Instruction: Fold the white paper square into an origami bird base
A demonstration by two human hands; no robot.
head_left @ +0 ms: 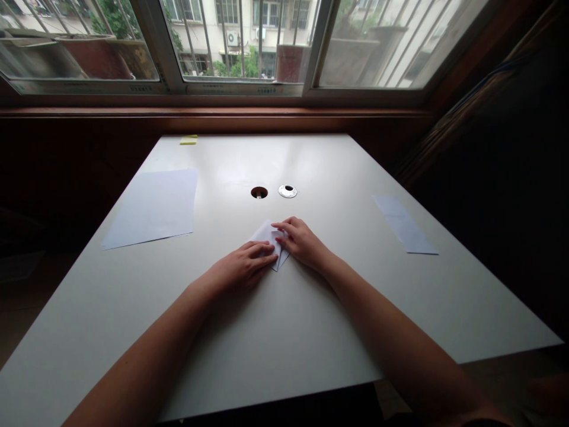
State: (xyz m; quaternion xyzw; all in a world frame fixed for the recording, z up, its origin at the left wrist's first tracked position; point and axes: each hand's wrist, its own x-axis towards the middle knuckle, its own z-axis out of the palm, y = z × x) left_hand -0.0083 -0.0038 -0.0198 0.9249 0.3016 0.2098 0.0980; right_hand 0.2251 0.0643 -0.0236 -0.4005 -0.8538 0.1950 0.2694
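A small piece of white folded paper (pixel 262 230) lies on the table in front of me, with creased flaps and a point facing my side. My left hand (pixel 242 264) rests on its left part, fingers stretched flat over the paper. From the right, my right hand (pixel 302 240) grips a flap near the middle between thumb and forefinger. Parts of the paper are hidden under both hands.
The white table (pixel 311 332) carries a large paper sheet (pixel 155 204) at left, a narrow paper strip (pixel 405 225) at right and yellow sticky notes (pixel 189 140) at the far edge. Beyond my hands are a round hole (pixel 259 193) and a metal ring cover (pixel 287 191).
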